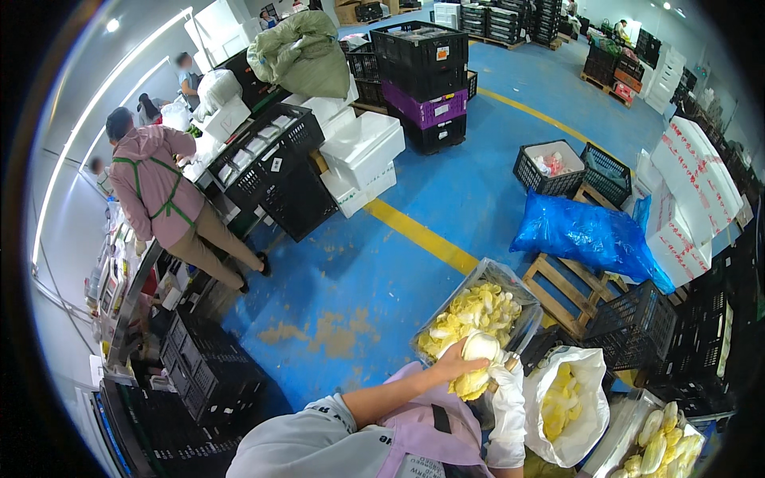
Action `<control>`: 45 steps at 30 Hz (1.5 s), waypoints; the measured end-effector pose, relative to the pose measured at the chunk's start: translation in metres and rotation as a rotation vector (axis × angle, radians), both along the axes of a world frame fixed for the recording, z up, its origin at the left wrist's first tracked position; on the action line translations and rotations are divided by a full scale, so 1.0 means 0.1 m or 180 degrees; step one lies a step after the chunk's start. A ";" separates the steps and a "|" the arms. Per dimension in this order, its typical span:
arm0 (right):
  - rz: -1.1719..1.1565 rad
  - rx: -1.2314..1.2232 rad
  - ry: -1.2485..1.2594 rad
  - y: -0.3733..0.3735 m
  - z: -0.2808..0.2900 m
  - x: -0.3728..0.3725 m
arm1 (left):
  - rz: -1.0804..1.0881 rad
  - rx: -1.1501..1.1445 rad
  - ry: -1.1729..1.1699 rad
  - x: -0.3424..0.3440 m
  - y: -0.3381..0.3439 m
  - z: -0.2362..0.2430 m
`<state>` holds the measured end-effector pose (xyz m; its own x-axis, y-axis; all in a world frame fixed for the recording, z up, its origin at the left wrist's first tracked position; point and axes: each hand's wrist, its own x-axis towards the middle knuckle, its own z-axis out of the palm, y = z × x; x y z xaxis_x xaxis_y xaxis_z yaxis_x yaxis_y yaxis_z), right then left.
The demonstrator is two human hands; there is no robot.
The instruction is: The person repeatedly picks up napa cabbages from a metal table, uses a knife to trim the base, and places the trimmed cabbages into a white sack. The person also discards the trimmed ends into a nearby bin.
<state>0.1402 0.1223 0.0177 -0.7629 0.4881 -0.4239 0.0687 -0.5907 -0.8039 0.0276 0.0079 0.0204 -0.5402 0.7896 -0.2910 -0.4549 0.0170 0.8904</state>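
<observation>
One cabbage [481, 346], held up at the lower middle, in front of the wearer's body and just beside the near end of a box of leaves; rounded, pale cream-white at the top, with yellow, ruffled leaves hanging below. Two hands: the left hand [453, 362], bare, its fingers clamped on the cabbage's side; the right hand [505, 373], in a white sleeve, close against the other side, its fingers partly hidden, so whether they are apart or together cannot be told. One grey box [527, 319], lined, heaped with loose yellow leaves [478, 312], too many to count. One white sack [594, 392], mouth open, with more yellow leaves inside, at the right. One group of whole cabbages [658, 440], pale yellow and long, at the lower right edge, several in number, overlapping. One blue plastic bag [588, 236], full and lying on its side. Two black crates [548, 180] side by side beyond the bag. One stack of crates [424, 84], a single purple one among black. One person [163, 187] in a pink top with green straps, at the left, beside a bench.
</observation>
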 end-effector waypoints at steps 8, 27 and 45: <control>-0.0782 -0.0240 0.0884 -0.07 -0.01 -0.12 | 0.0873 -0.0927 0.0642 -0.12 0.01 -0.35; -0.0321 -0.0591 0.0643 -0.03 -0.04 -0.17 | 0.0238 0.0058 -0.0579 -0.18 0.15 0.03; -0.0851 -0.0369 0.0514 0.08 -0.45 0.39 | -0.1221 -0.0451 0.1683 -0.15 0.17 0.01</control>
<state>0.1791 0.1298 -0.0269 -0.6762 0.6357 -0.3724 -0.2239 -0.6588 -0.7182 0.0129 0.0253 0.0216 -0.3271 0.9279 -0.1792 0.1037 0.2238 0.9691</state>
